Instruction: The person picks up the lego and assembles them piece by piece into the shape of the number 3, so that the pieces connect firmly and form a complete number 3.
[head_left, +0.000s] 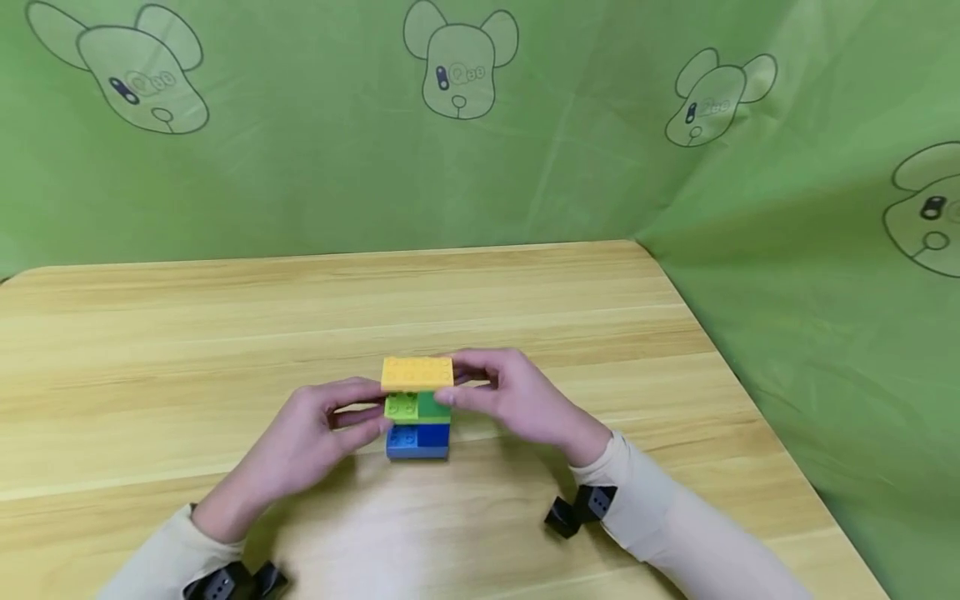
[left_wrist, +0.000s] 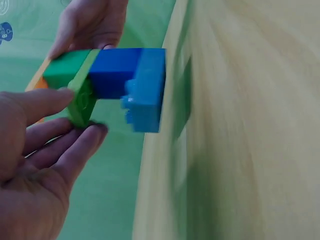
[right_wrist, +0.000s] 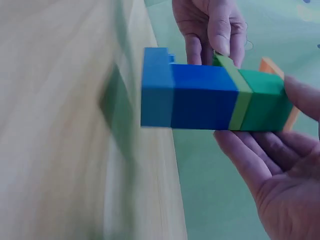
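Observation:
A stack of toy building blocks stands upright between the hands at mid-table. Lowest is a light blue block (left_wrist: 150, 90), with a dark blue block (right_wrist: 204, 97) above one side of it. Over these come a lime green plate (head_left: 401, 407), a green block (right_wrist: 265, 102) and a yellow-orange plate (head_left: 417, 374) on top. My left hand (head_left: 311, 429) pinches the lime plate's free end between thumb and fingers. My right hand (head_left: 525, 400) grips the upper part of the stack, thumb by the green block and top plate. In the wrist views the stack's base appears slightly above the table.
The stack's shadow falls on the wooden table (head_left: 225, 350). A green curtain (head_left: 322, 167) with mouse-like head drawings runs behind the table and along its right side. Black devices are strapped at both wrists, over light sleeves (head_left: 652, 508).

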